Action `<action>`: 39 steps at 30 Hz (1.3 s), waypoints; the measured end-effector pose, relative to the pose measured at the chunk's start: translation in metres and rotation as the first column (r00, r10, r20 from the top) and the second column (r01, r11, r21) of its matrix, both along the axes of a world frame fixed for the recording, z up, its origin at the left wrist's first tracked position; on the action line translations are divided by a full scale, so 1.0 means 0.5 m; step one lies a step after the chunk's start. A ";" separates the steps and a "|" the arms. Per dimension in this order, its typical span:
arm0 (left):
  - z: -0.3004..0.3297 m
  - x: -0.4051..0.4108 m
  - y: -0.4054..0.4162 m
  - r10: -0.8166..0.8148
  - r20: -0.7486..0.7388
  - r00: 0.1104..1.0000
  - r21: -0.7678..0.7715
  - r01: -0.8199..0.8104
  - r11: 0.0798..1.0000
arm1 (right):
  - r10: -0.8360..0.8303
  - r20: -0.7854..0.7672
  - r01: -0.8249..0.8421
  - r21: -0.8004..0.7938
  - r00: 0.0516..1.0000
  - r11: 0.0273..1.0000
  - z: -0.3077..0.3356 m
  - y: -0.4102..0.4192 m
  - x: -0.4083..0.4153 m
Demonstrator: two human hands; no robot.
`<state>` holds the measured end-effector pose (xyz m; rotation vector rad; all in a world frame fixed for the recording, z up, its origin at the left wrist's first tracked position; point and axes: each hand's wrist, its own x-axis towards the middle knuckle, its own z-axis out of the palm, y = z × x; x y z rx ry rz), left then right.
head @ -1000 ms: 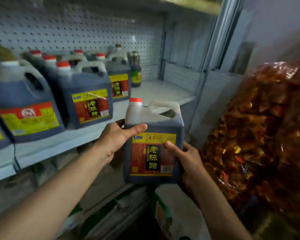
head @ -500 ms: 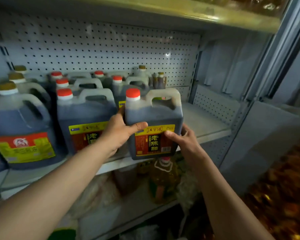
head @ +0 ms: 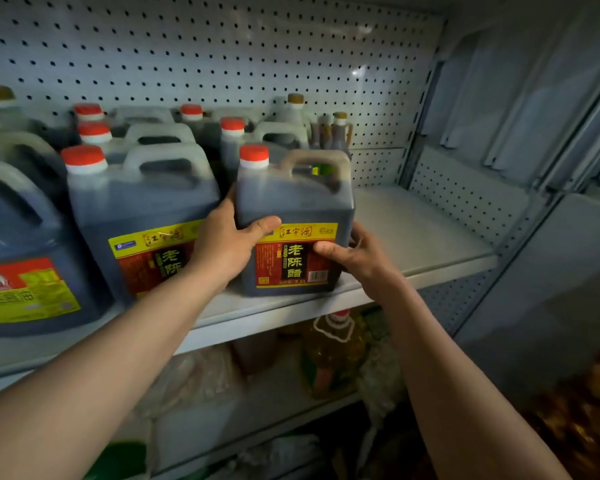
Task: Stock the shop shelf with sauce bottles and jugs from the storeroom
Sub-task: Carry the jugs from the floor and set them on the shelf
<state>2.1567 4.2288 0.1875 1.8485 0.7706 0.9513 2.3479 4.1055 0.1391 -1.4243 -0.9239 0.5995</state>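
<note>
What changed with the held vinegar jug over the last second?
The jug went from mid-air below the shelf edge up onto the shelf, right of the matching jug. Both hands, left hand and right hand, grip its sides as before. The other jugs stayed put.

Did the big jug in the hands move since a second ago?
Yes. The held jug went up and inward: earlier it hung below and in front of the shelf, now its base sits on the shelf edge beside the matching jug.
</note>
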 end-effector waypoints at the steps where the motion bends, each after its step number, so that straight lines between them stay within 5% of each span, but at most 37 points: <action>1: -0.003 0.000 0.002 0.012 -0.013 1.000 0.022 -0.011 1.000 | -0.001 0.001 0.001 0.002 1.000 1.000 -0.001 0.003 0.000; 16: 0.027 0.014 -0.013 0.228 -0.130 0.965 0.113 -0.214 0.970 | 0.037 -0.040 -0.037 0.004 0.999 0.999 -0.011 0.032 0.022; 26: 0.013 0.026 -0.027 0.263 -0.043 0.964 0.004 -0.263 0.965 | 0.043 -0.048 -0.042 0.015 0.998 0.999 -0.017 0.034 0.018; 39: -0.004 0.011 -0.042 0.331 -0.058 0.942 0.075 -0.327 0.942 | -0.031 0.051 0.034 -0.057 0.998 0.998 0.002 0.009 -0.017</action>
